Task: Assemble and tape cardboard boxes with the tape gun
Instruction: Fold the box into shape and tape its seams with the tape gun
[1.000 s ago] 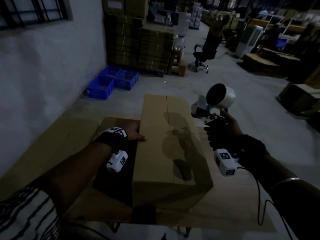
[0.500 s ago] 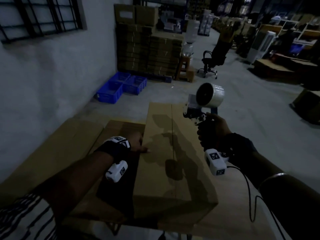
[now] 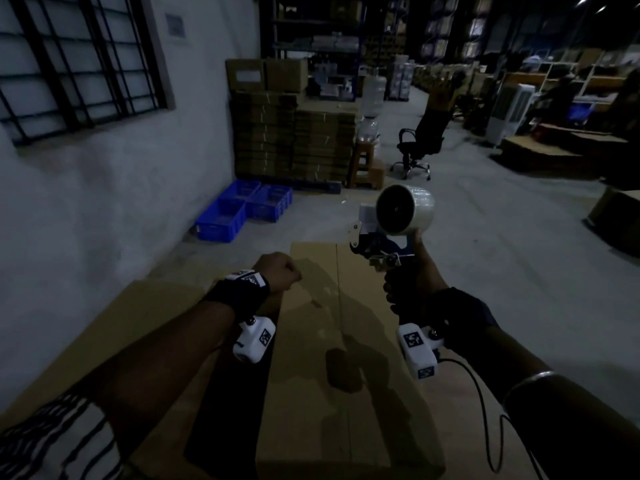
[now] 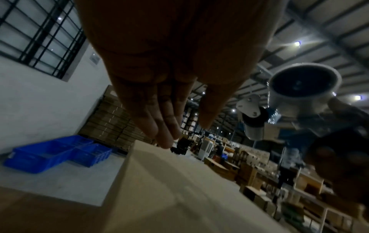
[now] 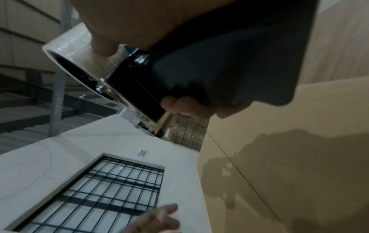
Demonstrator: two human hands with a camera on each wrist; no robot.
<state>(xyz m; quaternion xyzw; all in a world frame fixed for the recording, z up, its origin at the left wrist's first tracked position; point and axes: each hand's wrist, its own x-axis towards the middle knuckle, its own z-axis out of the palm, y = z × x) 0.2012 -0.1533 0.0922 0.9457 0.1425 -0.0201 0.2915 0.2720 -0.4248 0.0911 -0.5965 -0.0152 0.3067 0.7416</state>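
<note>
The step in hand appears to be taping the centre seam (image 3: 337, 299) of the closed cardboard box (image 3: 332, 393), which is filling the lower centre of the head view. The right hand (image 3: 415, 289) is gripping the handle of the tape gun (image 3: 391, 226), fingers wrapped fully round it, holding it raised right of centre, clear of the box top. The left hand (image 3: 277, 275) is hovering at the box's left edge, fingers extended and holding nothing; contact cannot be confirmed. The next move likely calls for lowering the gun's front onto the seam's far end.
</note>
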